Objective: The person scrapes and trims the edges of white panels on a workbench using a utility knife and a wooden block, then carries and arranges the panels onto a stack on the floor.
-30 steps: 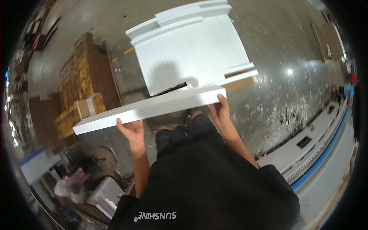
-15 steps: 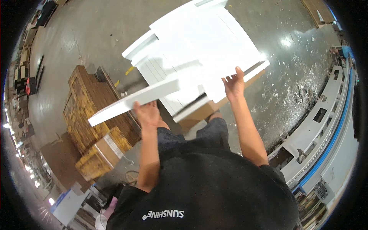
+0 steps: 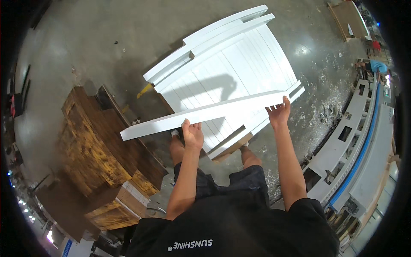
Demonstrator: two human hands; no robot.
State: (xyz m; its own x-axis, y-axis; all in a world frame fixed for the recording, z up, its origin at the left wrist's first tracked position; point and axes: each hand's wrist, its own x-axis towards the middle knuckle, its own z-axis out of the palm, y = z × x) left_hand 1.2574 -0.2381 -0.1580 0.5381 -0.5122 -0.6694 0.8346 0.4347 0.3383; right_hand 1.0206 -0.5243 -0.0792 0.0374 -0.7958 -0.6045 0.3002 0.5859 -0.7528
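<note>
Between my two hands I hold a long white board [image 3: 171, 121], raised above a stack of white panels [image 3: 239, 64]. My left hand [image 3: 193, 135] grips its lower edge left of the middle, thumb on the near face and fingers underneath. Near the right end, my right hand [image 3: 279, 114] has its thumb up against the board and its fingers under it. The board slants from lower left to upper right, and its left end sticks out past the stack. More white boards lie along the stack's far and near edges, some of them notched or spaced apart. The board's shadow falls across the grooved panels.
Stacks of brown wood-grain panels [image 3: 98, 141] stand on my left, with a cardboard-wrapped bundle [image 3: 128, 199] near me. A long grey machine [image 3: 342, 137] with a blue strip runs along my right. A person in blue [image 3: 378, 66] is at its far end. White debris litters the floor there.
The board has swung and shifted right, so my right hand now grips it too. Before, only my left hand clearly held it. The view has shifted, showing more of the stack.
</note>
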